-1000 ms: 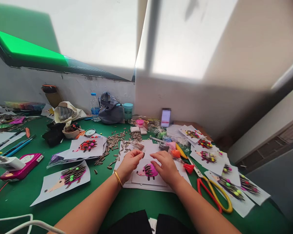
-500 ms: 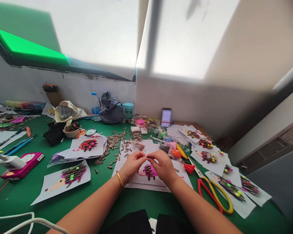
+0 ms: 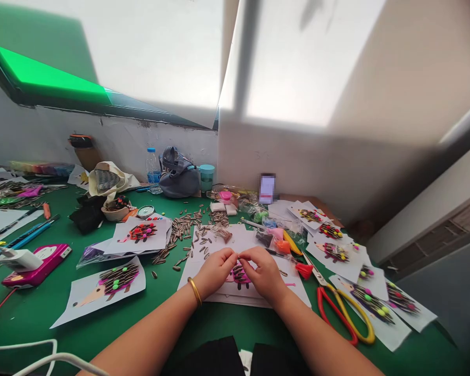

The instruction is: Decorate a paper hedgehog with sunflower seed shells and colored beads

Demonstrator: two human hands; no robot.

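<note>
Head: left hand (image 3: 218,271), right hand (image 3: 263,271) seemingly pinch seed (image 3: 238,256).

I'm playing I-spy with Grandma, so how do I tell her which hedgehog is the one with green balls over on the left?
Start at the green table, then look between the left hand and the pink box. Find the hedgehog picture there. Its balls are green, but the orange hedgehog just behind has pinkish ones.

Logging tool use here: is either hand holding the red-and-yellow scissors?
No, the scissors lie on the green table, apart from the left hand and the right hand.
</note>
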